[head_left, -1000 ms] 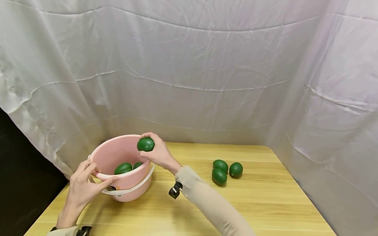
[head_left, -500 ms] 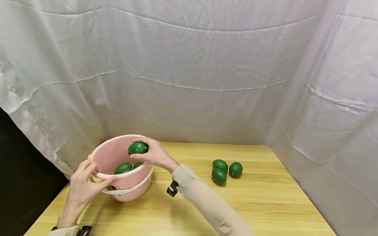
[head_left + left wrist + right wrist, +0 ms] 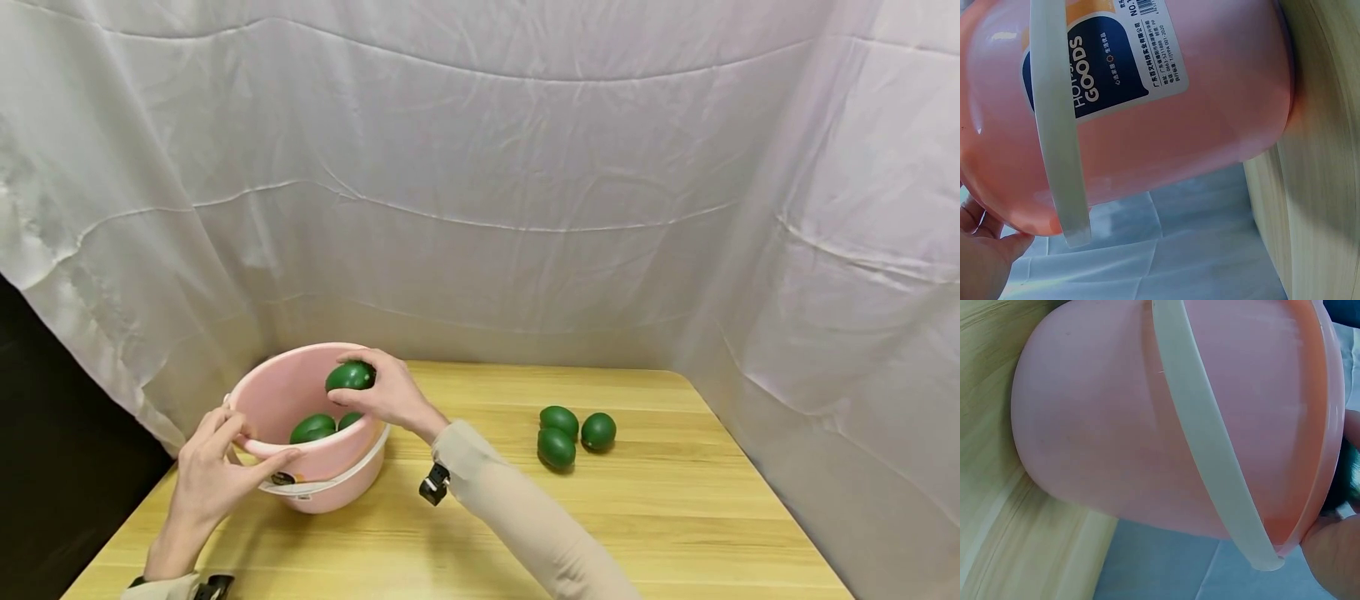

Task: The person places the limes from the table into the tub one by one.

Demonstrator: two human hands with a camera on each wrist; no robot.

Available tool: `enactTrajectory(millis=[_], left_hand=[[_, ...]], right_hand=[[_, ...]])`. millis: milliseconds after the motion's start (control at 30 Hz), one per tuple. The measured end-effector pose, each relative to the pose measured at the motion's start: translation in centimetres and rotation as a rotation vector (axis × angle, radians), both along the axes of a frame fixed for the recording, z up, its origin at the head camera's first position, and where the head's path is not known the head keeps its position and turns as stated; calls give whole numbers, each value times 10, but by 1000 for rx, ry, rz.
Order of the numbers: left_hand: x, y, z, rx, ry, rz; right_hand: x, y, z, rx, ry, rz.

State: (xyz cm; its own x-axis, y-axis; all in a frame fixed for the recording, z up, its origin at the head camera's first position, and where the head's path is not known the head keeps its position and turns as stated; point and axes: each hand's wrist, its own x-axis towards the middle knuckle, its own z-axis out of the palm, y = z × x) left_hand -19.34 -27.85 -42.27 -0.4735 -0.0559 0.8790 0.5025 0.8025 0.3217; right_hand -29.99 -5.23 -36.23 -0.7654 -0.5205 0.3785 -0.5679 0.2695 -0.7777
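A pink bucket (image 3: 337, 463) with a white handle stands at the left of the table in the head view. My left hand (image 3: 207, 475) grips its near rim, fingers hooked over the edge and thumb along the outside. Held in my right hand (image 3: 393, 394), between thumb and fingers, is a smooth dark green avocado (image 3: 348, 377) over the bucket's mouth at the right rim. Inside the bucket lie several more avocados (image 3: 312, 427), partly hidden by the near wall. The right wrist view shows my right thumb (image 3: 1335, 553) beside the rim, with the held avocado (image 3: 1339, 481) mostly cut off.
Three loose avocados (image 3: 557, 448) rest close together on the wooden table (image 3: 675, 500), right of the bucket. Pale grey cloth (image 3: 525, 167) hangs behind the table and along its sides. The bucket's white handle (image 3: 1057, 125) hangs down its outer wall.
My right hand has moved left with the avocado, from the right rim to over the bucket's mouth, and has barely moved in the last half second. The left hand keeps its grip.
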Motion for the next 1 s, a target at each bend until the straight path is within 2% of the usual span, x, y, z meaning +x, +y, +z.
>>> enactTrajectory(millis=[167, 400, 500, 767, 1000], left_hand=[[0, 0, 0, 1, 6, -5], [0, 0, 0, 8, -4, -9], [0, 0, -1, 15, -1, -14], [1, 1, 0, 30, -18, -21], [0, 0, -1, 21, 2, -18]], right_hand=[[1, 0, -2, -99, -94, 49], [0, 4, -6, -169, -128, 66], [0, 9, -7, -190, -106, 54], [-3, 29, -13, -191, 11, -39], [-5, 50, -24, -189, 14, -101]])
